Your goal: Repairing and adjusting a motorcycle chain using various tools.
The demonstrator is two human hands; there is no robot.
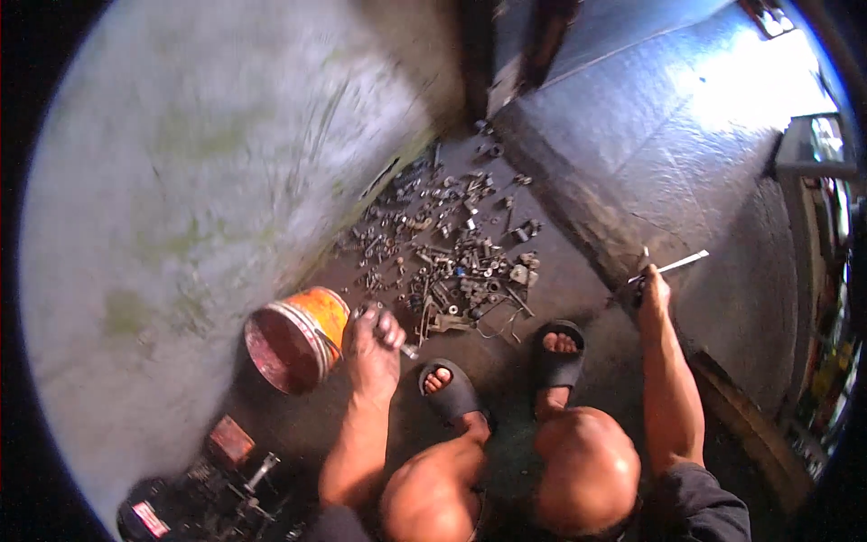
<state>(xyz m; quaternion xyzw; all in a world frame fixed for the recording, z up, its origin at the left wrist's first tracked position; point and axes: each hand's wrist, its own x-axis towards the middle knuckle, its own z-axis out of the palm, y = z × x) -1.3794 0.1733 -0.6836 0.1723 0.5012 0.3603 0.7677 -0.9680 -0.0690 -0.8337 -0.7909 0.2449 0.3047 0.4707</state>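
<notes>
My left hand [373, 350] is closed, fingers curled, beside the orange bucket. A short metal piece [411, 351] sticks out past its fingers; whatever else is in the fist is hidden. Off to the right, my right hand [654, 291] grips a slim silver metal tool [684, 262] whose flat end points up and right. Its exact kind is too small to make out. Between and beyond my hands, a heap of loose bolts, nuts and other metal parts [470, 266] spreads over the dark floor.
An orange bucket [327, 312] lies tipped with its mouth toward me. A stained wall [181, 181] rises at left. Dark machine parts [212, 497] and a reddish block [232, 441] sit at lower left. A raised ledge [578, 217] runs along the right. My sandalled feet [447, 388] border the heap.
</notes>
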